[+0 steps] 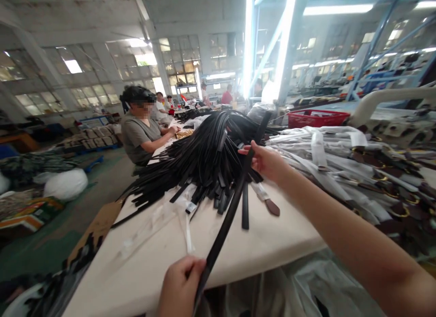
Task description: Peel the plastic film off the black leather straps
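A long black strap (227,220) runs slantwise across the front of the table between my two hands. Its lower part is gripped by my left hand (182,283), the thumb pressed on it near the table's front edge. Farther up, my right hand (265,160) pinches the same strap, and its far end sticks up past the fingers. Just behind lies a big heap of black straps (204,149), their ends fanned toward me. A brown pointed strap tip (272,207) in a clear wrapper rests on the table right of the strap.
The pale table (272,244) carries clear plastic strips (153,226). Wrapped straps with buckles (327,162) are piled at the right, before a red basket (316,118) and a machine (391,108). A co-worker (139,131) is at the table's far left side.
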Tool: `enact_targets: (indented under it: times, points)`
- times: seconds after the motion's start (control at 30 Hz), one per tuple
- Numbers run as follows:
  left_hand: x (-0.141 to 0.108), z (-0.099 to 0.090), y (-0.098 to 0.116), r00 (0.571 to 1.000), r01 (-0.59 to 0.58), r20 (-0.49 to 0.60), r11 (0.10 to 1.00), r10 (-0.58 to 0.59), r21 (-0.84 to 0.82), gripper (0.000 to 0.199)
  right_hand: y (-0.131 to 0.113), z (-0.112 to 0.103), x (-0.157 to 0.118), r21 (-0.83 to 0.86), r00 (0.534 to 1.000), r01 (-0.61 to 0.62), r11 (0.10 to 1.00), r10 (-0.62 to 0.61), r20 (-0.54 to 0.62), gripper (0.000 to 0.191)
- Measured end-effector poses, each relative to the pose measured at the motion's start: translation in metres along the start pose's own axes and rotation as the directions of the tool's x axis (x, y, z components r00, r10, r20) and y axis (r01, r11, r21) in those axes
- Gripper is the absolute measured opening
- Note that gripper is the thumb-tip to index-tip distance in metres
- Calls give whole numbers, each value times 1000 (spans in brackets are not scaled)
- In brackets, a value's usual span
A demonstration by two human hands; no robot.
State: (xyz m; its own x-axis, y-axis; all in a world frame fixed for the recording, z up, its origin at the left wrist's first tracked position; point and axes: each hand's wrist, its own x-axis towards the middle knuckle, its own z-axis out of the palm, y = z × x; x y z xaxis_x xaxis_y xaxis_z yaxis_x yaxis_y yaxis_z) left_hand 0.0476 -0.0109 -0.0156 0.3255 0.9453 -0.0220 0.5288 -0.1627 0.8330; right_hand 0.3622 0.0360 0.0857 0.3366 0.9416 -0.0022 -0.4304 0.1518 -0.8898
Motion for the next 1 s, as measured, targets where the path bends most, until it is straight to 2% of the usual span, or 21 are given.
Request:
enact_targets:
  times: [0.03,0.1,0.13,0.2,0.27,0.33,0.4,0.47,0.53,0.6,0.67,0.73,0.83,0.9,1.0]
  points:
    - [12,9,0,1000,-3,-12,1000,3,1,55,17,1,-7,25,997,-67,997,68,-34,26]
    - [32,24,3,1000,12,-20,1000,-12,-4,54,62,4,-38,-22,977,-215,976,215,-7,32]
    - [40,29,4,1000,17,-15,1000,-17,-11,53,86,6,-59,-69,940,-333,940,337,50,38]
    - [46,32,8,1000,12,16,1000,-11,-24,49,127,11,-98,-215,809,-490,845,533,249,50]
    - [45,29,11,996,15,92,999,-11,-45,48,151,17,-122,-275,821,-439,855,506,263,56]
    - [41,24,14,977,36,214,996,-19,-76,49,157,23,-128,-266,867,-386,883,446,222,56]
    - [37,19,17,940,49,340,994,-13,-96,50,156,27,-124,-223,906,-356,908,393,155,51]
    - [35,18,20,915,38,404,995,2,-93,48,155,28,-123,-197,935,-317,928,341,100,43]
    - [33,19,21,921,25,389,997,6,-75,47,157,28,-128,-225,946,-286,931,312,91,37]
    - [31,22,23,942,29,337,997,-5,-66,48,158,26,-137,-270,950,-250,930,289,116,35]
    - [29,23,23,943,48,333,995,-17,-86,47,154,20,-140,-265,946,-246,932,291,145,31]
    - [26,23,23,923,53,386,993,-8,-107,44,145,13,-137,-148,944,-284,947,303,130,37]
    - [20,19,23,892,23,452,994,30,-110,43,135,5,-130,36,969,-248,968,248,-10,40]
    - [17,18,23,901,-3,429,991,61,-134,42,136,5,-134,-39,980,-197,980,195,-37,32]
    - [14,17,24,926,-39,358,974,119,-224,41,143,12,-151,-265,976,-146,953,182,116,35]
